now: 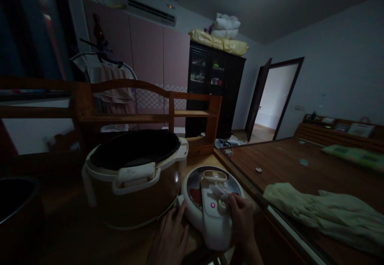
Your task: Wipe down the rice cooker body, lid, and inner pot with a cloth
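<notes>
The round lid [188, 217] of an electric pressure cooker lies on the wooden surface, with a white handle piece, a pink button and a small valve on top. My right hand [242, 213] is closed in a pinch on a crumpled, whitish tissue [220, 191], which rests on the lid beside the valve. My left hand [172, 233] has its fingers stretched out, with fingertips at the lid's left rim. Left of the lid stands the cooker body [135, 205], uncovered, with a dark pot inside and a white handle in front.
Another dark pot [18, 213] is at the far left, partly cut off. A wooden rail with shelves [195, 113] runs behind the cooker. On the right, a wooden bed board [288, 165] holds a pale crumpled cloth [324, 213] and a small white object [258, 170].
</notes>
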A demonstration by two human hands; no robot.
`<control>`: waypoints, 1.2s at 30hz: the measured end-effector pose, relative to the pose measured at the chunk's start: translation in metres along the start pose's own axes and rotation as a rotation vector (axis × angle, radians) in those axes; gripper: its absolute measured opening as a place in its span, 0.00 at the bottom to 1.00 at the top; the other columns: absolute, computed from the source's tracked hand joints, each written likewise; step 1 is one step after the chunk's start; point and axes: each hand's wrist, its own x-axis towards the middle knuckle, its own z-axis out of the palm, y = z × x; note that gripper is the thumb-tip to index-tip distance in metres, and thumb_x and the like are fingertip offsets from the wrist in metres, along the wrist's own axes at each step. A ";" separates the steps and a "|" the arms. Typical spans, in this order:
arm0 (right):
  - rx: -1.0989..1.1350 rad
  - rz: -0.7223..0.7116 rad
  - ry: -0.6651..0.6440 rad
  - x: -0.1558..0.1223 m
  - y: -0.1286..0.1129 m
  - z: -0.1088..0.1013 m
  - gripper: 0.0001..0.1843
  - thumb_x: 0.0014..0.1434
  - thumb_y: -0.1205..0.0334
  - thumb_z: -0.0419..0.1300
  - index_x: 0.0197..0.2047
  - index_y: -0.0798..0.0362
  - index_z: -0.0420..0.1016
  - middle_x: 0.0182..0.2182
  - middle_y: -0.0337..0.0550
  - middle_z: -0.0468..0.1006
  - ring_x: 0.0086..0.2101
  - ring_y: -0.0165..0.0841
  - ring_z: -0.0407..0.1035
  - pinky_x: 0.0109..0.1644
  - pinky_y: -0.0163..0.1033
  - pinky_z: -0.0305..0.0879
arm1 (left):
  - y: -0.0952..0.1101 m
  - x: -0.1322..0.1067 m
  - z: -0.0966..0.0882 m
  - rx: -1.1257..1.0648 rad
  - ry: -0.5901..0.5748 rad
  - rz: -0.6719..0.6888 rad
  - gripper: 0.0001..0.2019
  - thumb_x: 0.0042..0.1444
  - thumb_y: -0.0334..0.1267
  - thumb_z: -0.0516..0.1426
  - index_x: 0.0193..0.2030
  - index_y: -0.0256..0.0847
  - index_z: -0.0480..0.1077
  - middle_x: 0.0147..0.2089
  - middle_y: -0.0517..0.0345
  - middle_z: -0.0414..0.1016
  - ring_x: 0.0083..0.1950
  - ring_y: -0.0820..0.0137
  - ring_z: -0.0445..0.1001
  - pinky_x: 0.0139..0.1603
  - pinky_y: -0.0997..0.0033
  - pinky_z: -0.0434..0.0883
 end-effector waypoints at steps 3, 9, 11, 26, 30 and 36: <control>-0.002 0.009 -0.023 -0.003 0.000 -0.002 0.21 0.63 0.46 0.56 0.39 0.51 0.85 0.37 0.43 0.84 0.37 0.40 0.77 0.40 0.37 0.68 | 0.002 0.000 0.000 0.002 0.016 0.008 0.28 0.65 0.36 0.46 0.71 0.54 0.53 0.65 0.54 0.63 0.66 0.63 0.63 0.64 0.56 0.67; 0.042 0.055 0.051 -0.003 0.015 -0.019 0.22 0.60 0.44 0.58 0.38 0.53 0.85 0.37 0.45 0.85 0.40 0.44 0.78 0.45 0.40 0.70 | 0.005 0.000 -0.002 0.063 0.083 0.050 0.28 0.63 0.35 0.47 0.70 0.54 0.54 0.65 0.54 0.64 0.65 0.60 0.64 0.62 0.56 0.67; 0.065 0.066 0.218 0.004 0.017 -0.030 0.25 0.61 0.43 0.57 0.40 0.56 0.84 0.38 0.48 0.84 0.40 0.45 0.77 0.44 0.42 0.71 | 0.010 -0.001 -0.007 0.069 0.093 0.052 0.28 0.64 0.35 0.46 0.71 0.55 0.53 0.64 0.55 0.65 0.64 0.61 0.64 0.62 0.58 0.68; -0.208 -0.417 -0.410 0.036 -0.045 0.005 0.18 0.67 0.55 0.52 0.53 0.46 0.79 0.52 0.44 0.79 0.51 0.43 0.74 0.55 0.44 0.67 | 0.010 -0.003 -0.003 0.151 0.025 0.047 0.29 0.67 0.33 0.44 0.73 0.53 0.44 0.67 0.52 0.61 0.67 0.63 0.60 0.64 0.55 0.66; -0.249 -0.308 -0.481 0.034 -0.039 0.002 0.20 0.67 0.51 0.51 0.38 0.48 0.84 0.31 0.41 0.84 0.32 0.39 0.77 0.35 0.37 0.66 | 0.006 -0.002 -0.001 0.157 0.039 0.059 0.29 0.67 0.34 0.45 0.73 0.54 0.45 0.66 0.53 0.62 0.66 0.63 0.62 0.64 0.55 0.67; -0.186 -0.167 -0.405 0.026 -0.021 -0.021 0.27 0.67 0.48 0.50 0.31 0.55 0.83 0.22 0.40 0.77 0.25 0.34 0.69 0.28 0.35 0.56 | 0.007 -0.002 -0.001 0.201 0.081 0.075 0.29 0.66 0.34 0.46 0.73 0.53 0.46 0.64 0.52 0.64 0.64 0.62 0.64 0.62 0.55 0.68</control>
